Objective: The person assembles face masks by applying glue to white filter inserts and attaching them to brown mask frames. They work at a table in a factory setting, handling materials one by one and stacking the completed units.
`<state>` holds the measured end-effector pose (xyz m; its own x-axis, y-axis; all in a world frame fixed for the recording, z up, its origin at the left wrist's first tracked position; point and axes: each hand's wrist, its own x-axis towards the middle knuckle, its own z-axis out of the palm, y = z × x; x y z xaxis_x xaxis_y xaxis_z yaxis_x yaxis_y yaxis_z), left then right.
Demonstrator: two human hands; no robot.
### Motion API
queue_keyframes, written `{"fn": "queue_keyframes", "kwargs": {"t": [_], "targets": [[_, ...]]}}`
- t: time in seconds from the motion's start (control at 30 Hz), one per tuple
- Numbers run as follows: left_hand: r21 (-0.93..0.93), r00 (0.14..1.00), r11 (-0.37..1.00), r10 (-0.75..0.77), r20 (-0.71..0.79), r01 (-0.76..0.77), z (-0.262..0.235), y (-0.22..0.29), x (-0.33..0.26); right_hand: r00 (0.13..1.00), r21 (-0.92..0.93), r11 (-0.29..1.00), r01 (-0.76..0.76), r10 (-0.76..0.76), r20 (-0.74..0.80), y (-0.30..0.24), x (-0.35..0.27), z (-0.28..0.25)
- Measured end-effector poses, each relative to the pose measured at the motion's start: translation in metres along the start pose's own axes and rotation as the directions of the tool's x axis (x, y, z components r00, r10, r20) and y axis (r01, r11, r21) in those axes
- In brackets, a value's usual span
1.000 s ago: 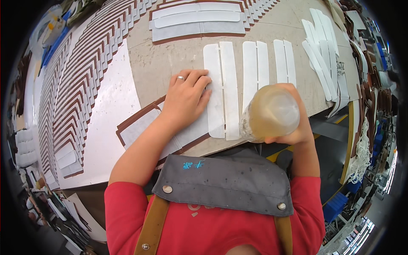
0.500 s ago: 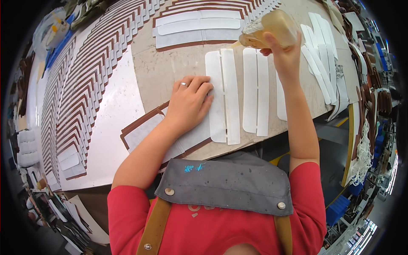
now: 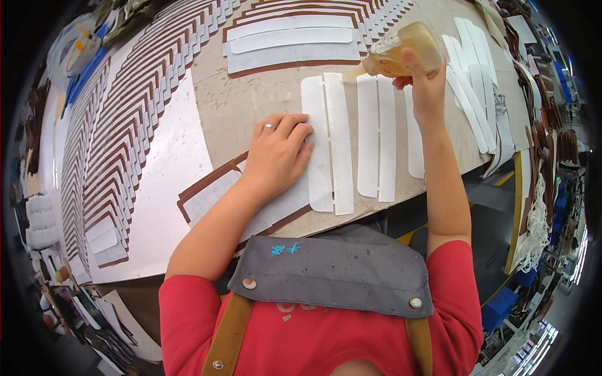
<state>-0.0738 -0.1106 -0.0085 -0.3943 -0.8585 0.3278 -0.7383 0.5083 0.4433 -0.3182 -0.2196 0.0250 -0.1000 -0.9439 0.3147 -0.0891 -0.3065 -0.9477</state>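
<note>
My right hand (image 3: 426, 88) grips a squeeze bottle (image 3: 411, 47) of translucent plastic with amber liquid inside. The bottle is tilted, its nozzle end pointing left and down over the far ends of the white strips. Two white strips (image 3: 340, 144) lie side by side with a narrow gap between them. Against the left edge of this pair rests my left hand (image 3: 279, 150), its fingers extended and lightly bent, holding nothing. Beneath that palm and forearm lies a brown-edged panel (image 3: 204, 197) with a pale face. A second pair of white strips (image 3: 368, 138) sits to the right.
Overlapping brown-edged panels (image 3: 125, 144) run in long rows at the left. Another stack (image 3: 288, 59) lies at the far middle, white strips on top. Loose white strips (image 3: 473, 81) are piled at the right. Near the table's right edge hang white cords (image 3: 533, 232).
My right hand and the bottle have shifted slightly right and nearer, the nozzle end moving toward the second pair of strips. My left hand has stayed nearly in place.
</note>
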Motion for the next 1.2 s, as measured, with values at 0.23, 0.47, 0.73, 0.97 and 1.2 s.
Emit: {"fn": "queue_keyframes", "kwargs": {"t": [0.23,0.47,0.73,0.97,1.2], "targets": [[0.0,1.0,1.0,-0.014,0.007,0.014,0.0,0.002,0.0,0.986,0.075,0.984,-0.162,0.157,0.063,-0.006,-0.023,-0.014],[0.01,1.0,1.0,-0.023,0.017,0.023,0.0,0.002,-0.001,0.963,0.075,0.962,-0.262,0.256,0.083,-0.019,-0.061,-0.022],[0.024,0.999,1.0,-0.019,0.026,0.019,-0.001,0.004,0.001,0.921,0.1,0.922,-0.374,0.356,0.158,-0.025,-0.107,-0.037],[0.1,0.999,0.995,-0.016,0.03,0.012,-0.002,0.008,0.0,0.855,0.454,0.748,-0.485,0.513,0.069,-0.021,-0.121,-0.044],[0.117,0.991,0.992,-0.055,0.124,0.041,-0.014,0.018,0.009,0.985,0.216,0.968,-0.128,0.149,-0.083,-0.012,-0.024,-0.069]]}}
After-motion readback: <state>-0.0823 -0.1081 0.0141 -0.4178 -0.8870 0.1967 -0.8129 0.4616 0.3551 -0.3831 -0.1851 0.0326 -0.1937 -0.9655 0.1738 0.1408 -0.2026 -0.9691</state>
